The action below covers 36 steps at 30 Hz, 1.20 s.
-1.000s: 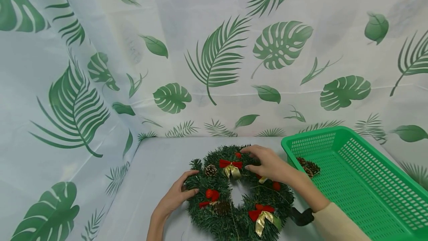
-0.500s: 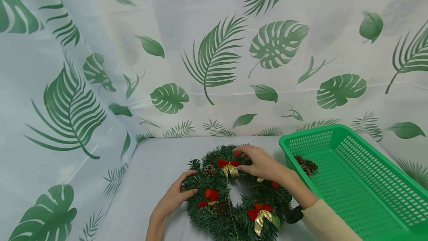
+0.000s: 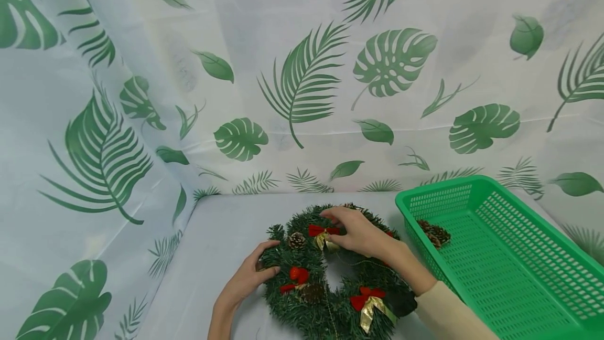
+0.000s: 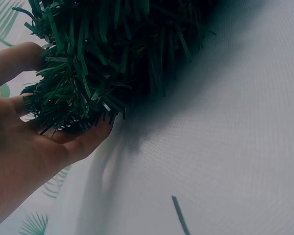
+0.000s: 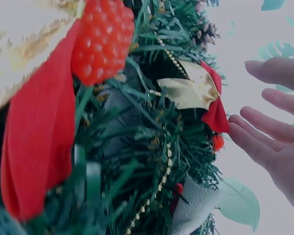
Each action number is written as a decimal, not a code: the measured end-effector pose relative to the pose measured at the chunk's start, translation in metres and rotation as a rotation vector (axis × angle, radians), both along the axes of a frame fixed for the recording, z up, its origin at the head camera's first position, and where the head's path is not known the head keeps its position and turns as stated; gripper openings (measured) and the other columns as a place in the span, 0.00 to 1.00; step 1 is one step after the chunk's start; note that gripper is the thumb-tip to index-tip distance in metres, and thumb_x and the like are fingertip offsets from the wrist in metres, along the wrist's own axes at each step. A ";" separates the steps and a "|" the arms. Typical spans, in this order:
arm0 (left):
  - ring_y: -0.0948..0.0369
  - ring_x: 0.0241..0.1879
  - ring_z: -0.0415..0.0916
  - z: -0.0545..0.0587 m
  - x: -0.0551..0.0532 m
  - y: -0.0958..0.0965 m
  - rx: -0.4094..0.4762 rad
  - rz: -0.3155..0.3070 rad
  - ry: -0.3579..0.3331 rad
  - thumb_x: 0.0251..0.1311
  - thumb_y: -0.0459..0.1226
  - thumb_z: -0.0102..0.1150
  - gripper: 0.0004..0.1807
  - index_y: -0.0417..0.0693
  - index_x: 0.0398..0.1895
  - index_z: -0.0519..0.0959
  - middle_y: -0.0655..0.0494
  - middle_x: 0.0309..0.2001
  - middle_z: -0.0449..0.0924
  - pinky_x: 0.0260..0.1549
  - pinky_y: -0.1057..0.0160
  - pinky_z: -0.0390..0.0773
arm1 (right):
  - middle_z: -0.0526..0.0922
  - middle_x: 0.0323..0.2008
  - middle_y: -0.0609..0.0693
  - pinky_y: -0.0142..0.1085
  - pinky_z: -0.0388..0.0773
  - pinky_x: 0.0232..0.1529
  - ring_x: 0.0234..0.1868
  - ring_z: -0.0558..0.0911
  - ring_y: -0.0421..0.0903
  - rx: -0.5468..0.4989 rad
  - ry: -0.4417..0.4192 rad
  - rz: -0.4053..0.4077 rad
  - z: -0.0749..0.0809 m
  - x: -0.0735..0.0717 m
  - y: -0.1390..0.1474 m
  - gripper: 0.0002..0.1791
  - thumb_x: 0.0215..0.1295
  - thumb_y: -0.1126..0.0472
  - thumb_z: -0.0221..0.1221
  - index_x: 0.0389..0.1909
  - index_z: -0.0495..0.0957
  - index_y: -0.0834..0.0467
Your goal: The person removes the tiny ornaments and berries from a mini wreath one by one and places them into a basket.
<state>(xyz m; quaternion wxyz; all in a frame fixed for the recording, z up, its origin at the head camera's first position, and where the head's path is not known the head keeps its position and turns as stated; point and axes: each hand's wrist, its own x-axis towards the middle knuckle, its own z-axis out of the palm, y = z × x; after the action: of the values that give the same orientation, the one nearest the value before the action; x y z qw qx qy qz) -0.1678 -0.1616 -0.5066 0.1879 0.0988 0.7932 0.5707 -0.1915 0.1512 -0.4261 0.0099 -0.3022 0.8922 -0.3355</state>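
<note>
A green artificial Christmas wreath (image 3: 288, 311) lies on the white cloth, trimmed with red-and-gold bows, red berries, pine cones and a gold bead string. On its left side my left hand (image 3: 247, 273) grips the greenery, thumb and fingers wrapped round the edge in the left wrist view. My right hand (image 3: 362, 232) is over the wreath's upper part at a red bow (image 3: 317, 230) with gold tails. Seen from the right wrist, its fingers (image 5: 257, 142) are loosely extended and apart, one fingertip right at the red loop of that bow (image 5: 201, 90).
A green plastic basket (image 3: 511, 209) stands to the right, close beside the right forearm, with pine cones (image 3: 435, 234) at its left wall. A leaf-printed white curtain (image 3: 302, 161) closes off the back and left of the table. One dark green sliver (image 4: 180, 215) lies on the cloth.
My right hand has moved left across the wreath's top, from beside the upper bow to right over it. The left hand keeps its hold and the wreath stays in place.
</note>
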 end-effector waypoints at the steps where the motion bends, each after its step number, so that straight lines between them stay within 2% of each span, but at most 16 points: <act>1: 0.61 0.26 0.56 0.000 0.000 0.000 0.003 0.000 -0.001 0.67 0.45 0.66 0.35 0.60 0.76 0.66 0.42 0.67 0.66 0.28 0.61 0.63 | 0.81 0.59 0.65 0.51 0.81 0.51 0.53 0.83 0.60 -0.003 -0.004 -0.001 0.000 0.000 -0.001 0.27 0.68 0.66 0.66 0.66 0.73 0.67; 5: 0.60 0.27 0.56 0.001 0.000 0.001 0.015 0.001 -0.004 0.67 0.44 0.66 0.35 0.60 0.76 0.66 0.45 0.74 0.60 0.29 0.60 0.63 | 0.80 0.60 0.64 0.49 0.82 0.52 0.54 0.83 0.59 -0.003 -0.015 -0.004 0.000 0.000 -0.006 0.27 0.68 0.67 0.65 0.66 0.73 0.66; 9: 0.60 0.27 0.56 0.000 0.000 0.001 0.021 -0.001 -0.006 0.67 0.43 0.66 0.35 0.60 0.76 0.66 0.45 0.75 0.59 0.27 0.61 0.62 | 0.80 0.60 0.63 0.49 0.82 0.51 0.54 0.83 0.59 0.001 -0.007 0.014 0.000 -0.002 -0.011 0.26 0.69 0.66 0.65 0.66 0.73 0.65; 17: 0.61 0.25 0.54 -0.002 -0.001 -0.001 0.023 -0.008 -0.001 0.67 0.43 0.66 0.35 0.59 0.76 0.66 0.43 0.73 0.60 0.24 0.64 0.61 | 0.80 0.60 0.64 0.51 0.81 0.51 0.55 0.82 0.61 -0.035 -0.035 0.058 -0.003 -0.006 -0.022 0.26 0.69 0.66 0.65 0.67 0.73 0.66; 26: 0.61 0.24 0.55 -0.001 -0.001 -0.001 0.029 -0.008 -0.009 0.67 0.44 0.66 0.35 0.60 0.76 0.66 0.44 0.73 0.61 0.24 0.64 0.63 | 0.80 0.60 0.61 0.47 0.82 0.50 0.55 0.83 0.58 -0.007 -0.042 0.066 -0.006 -0.010 -0.035 0.26 0.68 0.66 0.66 0.65 0.74 0.65; 31: 0.62 0.24 0.55 -0.001 -0.001 -0.001 0.028 -0.005 -0.011 0.67 0.43 0.66 0.35 0.60 0.76 0.66 0.44 0.71 0.63 0.23 0.64 0.63 | 0.80 0.60 0.61 0.47 0.82 0.48 0.53 0.83 0.58 -0.008 -0.053 0.083 -0.007 -0.011 -0.040 0.25 0.68 0.67 0.65 0.65 0.74 0.65; 36: 0.62 0.23 0.55 -0.002 -0.001 -0.001 0.028 -0.003 -0.011 0.68 0.43 0.66 0.35 0.61 0.76 0.66 0.44 0.71 0.63 0.23 0.64 0.62 | 0.80 0.61 0.60 0.49 0.81 0.51 0.56 0.82 0.57 0.017 -0.046 0.081 -0.010 -0.011 -0.042 0.25 0.69 0.66 0.65 0.65 0.75 0.63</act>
<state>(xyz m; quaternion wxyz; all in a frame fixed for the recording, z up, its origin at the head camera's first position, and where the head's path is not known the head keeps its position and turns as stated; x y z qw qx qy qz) -0.1686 -0.1625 -0.5087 0.1917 0.0995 0.7841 0.5818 -0.2021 0.1089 -0.4365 0.0467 -0.3302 0.8815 -0.3343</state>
